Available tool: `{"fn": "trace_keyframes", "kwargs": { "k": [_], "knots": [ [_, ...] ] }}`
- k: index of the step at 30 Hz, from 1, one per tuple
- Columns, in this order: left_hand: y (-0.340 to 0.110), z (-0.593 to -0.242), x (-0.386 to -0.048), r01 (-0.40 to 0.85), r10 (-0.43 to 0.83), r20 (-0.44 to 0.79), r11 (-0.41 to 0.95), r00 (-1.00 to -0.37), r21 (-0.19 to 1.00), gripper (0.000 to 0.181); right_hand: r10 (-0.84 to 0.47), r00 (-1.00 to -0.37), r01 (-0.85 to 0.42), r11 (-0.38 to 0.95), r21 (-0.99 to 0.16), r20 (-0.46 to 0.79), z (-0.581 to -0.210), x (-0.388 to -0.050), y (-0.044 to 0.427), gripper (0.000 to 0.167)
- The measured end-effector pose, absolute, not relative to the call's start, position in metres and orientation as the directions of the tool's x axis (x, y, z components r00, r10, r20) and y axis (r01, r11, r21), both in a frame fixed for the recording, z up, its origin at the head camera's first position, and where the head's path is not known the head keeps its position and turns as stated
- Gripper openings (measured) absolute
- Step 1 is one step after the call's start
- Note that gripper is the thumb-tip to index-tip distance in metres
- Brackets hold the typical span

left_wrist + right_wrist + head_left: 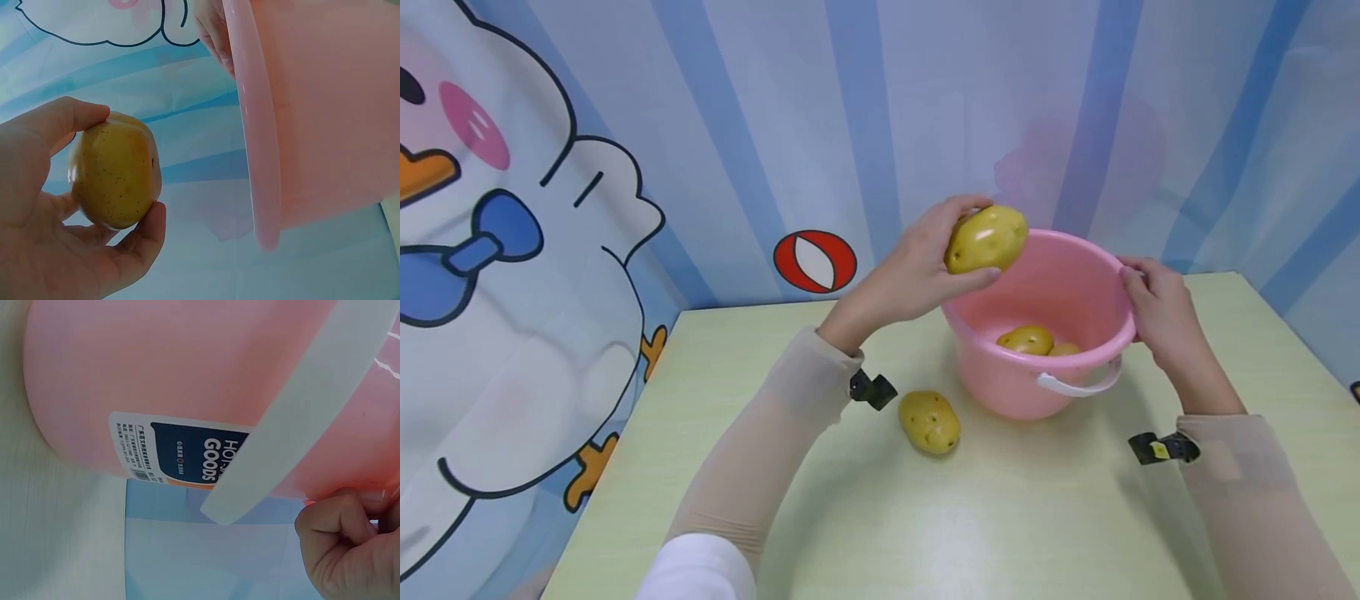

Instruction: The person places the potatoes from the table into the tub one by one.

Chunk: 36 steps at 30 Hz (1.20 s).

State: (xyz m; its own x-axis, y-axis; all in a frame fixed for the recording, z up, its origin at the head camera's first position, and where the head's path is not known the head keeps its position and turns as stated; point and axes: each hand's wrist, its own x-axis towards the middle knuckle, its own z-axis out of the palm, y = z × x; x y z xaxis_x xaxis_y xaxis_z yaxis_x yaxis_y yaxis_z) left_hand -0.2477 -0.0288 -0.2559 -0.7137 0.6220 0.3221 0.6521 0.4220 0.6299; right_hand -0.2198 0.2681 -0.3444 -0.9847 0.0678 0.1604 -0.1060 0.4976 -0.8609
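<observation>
My left hand (928,262) grips a yellow potato (988,239) above the left rim of a pink bucket (1037,392). In the left wrist view the thumb and fingers curl round that potato (115,172), apart from the bucket's rim (253,125). My right hand (1168,317) pinches the bucket's right rim; the right wrist view shows its curled fingers (340,519) at the rim. Inside the bucket lie a potato (1028,339) and part of another (1064,349). One more potato (929,422) rests on the table, left of the bucket.
The bucket's white handle (1078,386) hangs down on its near side. A label (181,450) is stuck on the bucket's wall. Behind the pale table (760,358) stands a blue striped backdrop (775,125) with a cartoon bird.
</observation>
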Motion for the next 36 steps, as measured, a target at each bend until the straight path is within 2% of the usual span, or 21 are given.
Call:
{"fn": "trace_keyframes", "kwargs": {
  "k": [11,18,27,36],
  "knots": [
    [-0.020,-0.256,-0.245,0.658,0.634,0.313,0.425,-0.707,0.622,0.071,0.064,-0.986,-0.104,0.495,-0.863,0.156,-0.345,-0.221,0.268,0.057],
    [-0.017,-0.256,-0.243,0.639,0.625,0.324,0.380,-0.710,0.669,0.065,0.069,-0.985,-0.106,0.493,-0.863,0.160,-0.344,-0.220,0.269,0.057],
    [-0.024,-0.263,-0.244,0.616,0.626,0.291,0.395,-0.723,0.682,0.056,0.070,-0.987,-0.091,0.493,-0.865,0.144,-0.344,-0.221,0.268,0.057],
    [-0.030,-0.267,-0.246,0.609,0.624,0.290,0.386,-0.726,0.693,0.056,0.071,-0.987,-0.094,0.487,-0.868,0.146,-0.345,-0.221,0.270,0.057]
  ]
}}
